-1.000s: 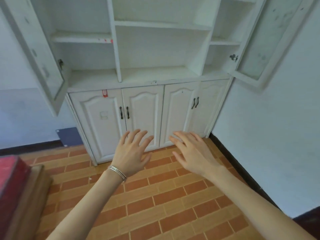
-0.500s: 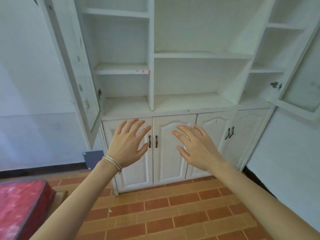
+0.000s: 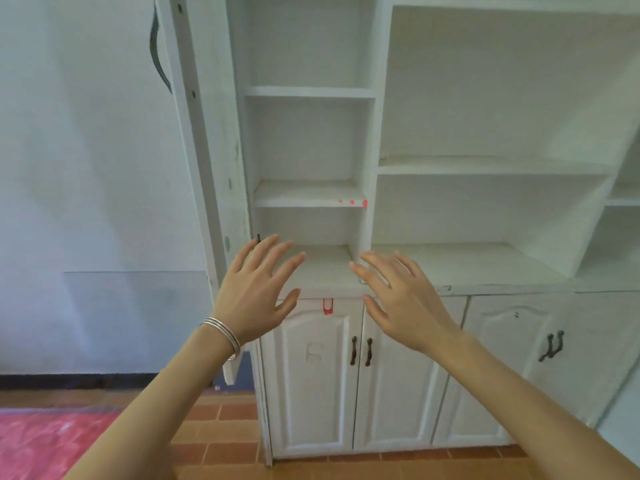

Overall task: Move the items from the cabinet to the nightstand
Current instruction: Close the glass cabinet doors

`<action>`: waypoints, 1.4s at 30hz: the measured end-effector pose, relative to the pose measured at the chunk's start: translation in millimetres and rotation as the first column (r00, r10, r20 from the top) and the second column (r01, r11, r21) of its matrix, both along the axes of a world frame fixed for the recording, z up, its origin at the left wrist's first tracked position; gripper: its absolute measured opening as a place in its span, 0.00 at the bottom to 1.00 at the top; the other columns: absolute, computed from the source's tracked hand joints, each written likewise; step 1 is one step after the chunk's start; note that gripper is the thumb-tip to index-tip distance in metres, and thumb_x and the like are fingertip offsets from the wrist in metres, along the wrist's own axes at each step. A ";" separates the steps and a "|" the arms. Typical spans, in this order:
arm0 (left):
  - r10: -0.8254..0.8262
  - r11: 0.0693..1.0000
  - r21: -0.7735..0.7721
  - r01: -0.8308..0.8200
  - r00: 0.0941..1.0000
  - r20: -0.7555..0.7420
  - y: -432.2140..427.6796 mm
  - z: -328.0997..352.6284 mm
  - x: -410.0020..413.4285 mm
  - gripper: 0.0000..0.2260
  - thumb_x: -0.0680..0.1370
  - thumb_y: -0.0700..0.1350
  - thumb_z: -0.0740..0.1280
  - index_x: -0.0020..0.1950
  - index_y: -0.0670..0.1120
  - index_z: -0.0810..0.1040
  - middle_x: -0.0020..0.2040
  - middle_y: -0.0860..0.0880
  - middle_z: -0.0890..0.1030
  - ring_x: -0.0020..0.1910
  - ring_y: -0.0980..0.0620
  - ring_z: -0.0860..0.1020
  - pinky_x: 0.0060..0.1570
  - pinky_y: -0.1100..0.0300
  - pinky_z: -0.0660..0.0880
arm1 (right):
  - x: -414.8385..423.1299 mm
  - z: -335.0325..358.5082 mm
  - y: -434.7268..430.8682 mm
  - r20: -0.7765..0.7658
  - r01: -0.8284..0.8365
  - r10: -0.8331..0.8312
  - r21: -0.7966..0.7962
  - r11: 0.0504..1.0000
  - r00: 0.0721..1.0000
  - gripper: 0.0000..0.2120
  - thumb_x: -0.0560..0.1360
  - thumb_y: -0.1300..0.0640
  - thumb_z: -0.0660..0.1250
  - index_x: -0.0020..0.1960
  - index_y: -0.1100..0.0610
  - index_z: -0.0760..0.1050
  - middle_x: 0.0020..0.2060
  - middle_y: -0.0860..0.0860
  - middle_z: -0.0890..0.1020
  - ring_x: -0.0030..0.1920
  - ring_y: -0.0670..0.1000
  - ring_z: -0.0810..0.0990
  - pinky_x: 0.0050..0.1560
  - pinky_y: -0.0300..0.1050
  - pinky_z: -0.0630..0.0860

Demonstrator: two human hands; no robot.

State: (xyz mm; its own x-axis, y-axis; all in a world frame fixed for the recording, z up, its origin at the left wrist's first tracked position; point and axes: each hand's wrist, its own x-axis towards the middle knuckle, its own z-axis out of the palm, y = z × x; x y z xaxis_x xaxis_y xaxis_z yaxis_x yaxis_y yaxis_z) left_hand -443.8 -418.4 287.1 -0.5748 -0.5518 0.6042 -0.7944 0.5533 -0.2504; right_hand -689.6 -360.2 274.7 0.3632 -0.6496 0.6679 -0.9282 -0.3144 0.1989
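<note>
Left: red mat [image 3: 38,441] on floor, open door [image 3: 204,140]. Left hand [image 3: 258,296] spread flat, holding nothing. Right hand [image 3: 401,299] same, fingers splayed, empty. Both hover in front of cabinet [image 3: 381,133]. Visible shelves bare, so no items to judge for weight or grip. Likely behind lower doors [image 3: 311,375]; pull the handles [image 3: 360,351]. Nightstand not in view.
</note>
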 end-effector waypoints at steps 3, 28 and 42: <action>0.056 0.998 -0.015 -0.056 0.998 -0.012 -24.1 0.3 10.0 0.24 0.75 0.56 0.55 0.67 0.47 0.73 0.66 0.43 0.73 0.69 0.41 0.66 0.68 0.43 0.61 | 1.0 0.9 -32.3 0.007 -0.037 0.037 0.001 0.999 0.999 0.21 0.75 0.53 0.56 0.66 0.58 0.71 0.64 0.56 0.74 0.65 0.53 0.70 0.67 0.54 0.61; -0.262 0.815 -0.426 0.393 0.905 0.334 -150.0 -4.4 84.2 0.16 0.71 0.44 0.61 0.53 0.49 0.84 0.58 0.52 0.80 0.65 0.52 0.71 0.70 0.54 0.57 | 22.2 -35.8 -170.3 0.026 -0.077 0.077 0.034 0.996 0.997 0.21 0.76 0.50 0.54 0.67 0.55 0.68 0.64 0.55 0.74 0.65 0.53 0.70 0.66 0.54 0.60; -0.701 0.515 -0.413 0.751 0.646 0.302 -165.5 -5.4 -5.2 0.16 0.70 0.48 0.62 0.52 0.48 0.84 0.54 0.52 0.83 0.54 0.54 0.80 0.57 0.57 0.66 | -12.3 -67.5 -123.5 0.073 0.323 -0.340 0.180 0.929 0.938 0.21 0.76 0.50 0.52 0.67 0.55 0.69 0.64 0.54 0.73 0.64 0.53 0.71 0.69 0.52 0.56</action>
